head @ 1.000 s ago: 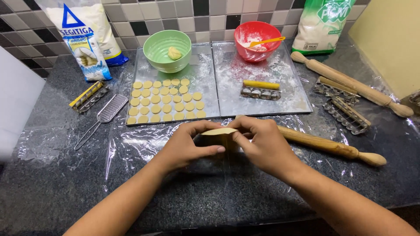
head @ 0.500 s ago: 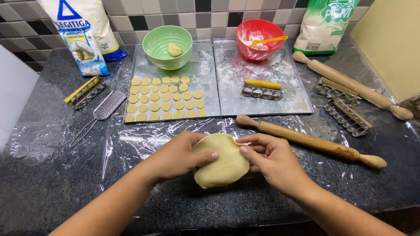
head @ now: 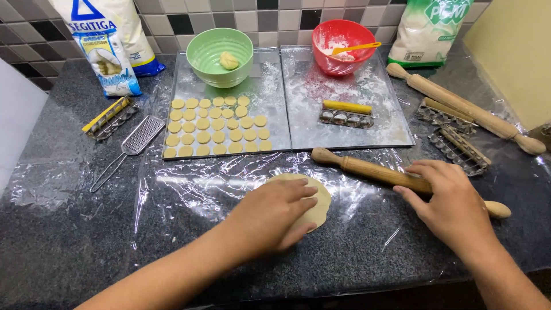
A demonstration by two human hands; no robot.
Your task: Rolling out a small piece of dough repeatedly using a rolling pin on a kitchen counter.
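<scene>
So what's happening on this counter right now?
A person presses a flat round of dough onto plastic wrap with the left hand, while the right hand rests on a wooden rolling pin. Behind, a metal tray holds rows of small cut dough discs and a green bowl.

My left hand (head: 275, 215) hiding much of the dough (head: 313, 198), my right hand (head: 450, 201) covering the pin (head: 373, 170) middle, both flour bags behind the trays (head: 275, 109) cut off by the top edge.
</scene>
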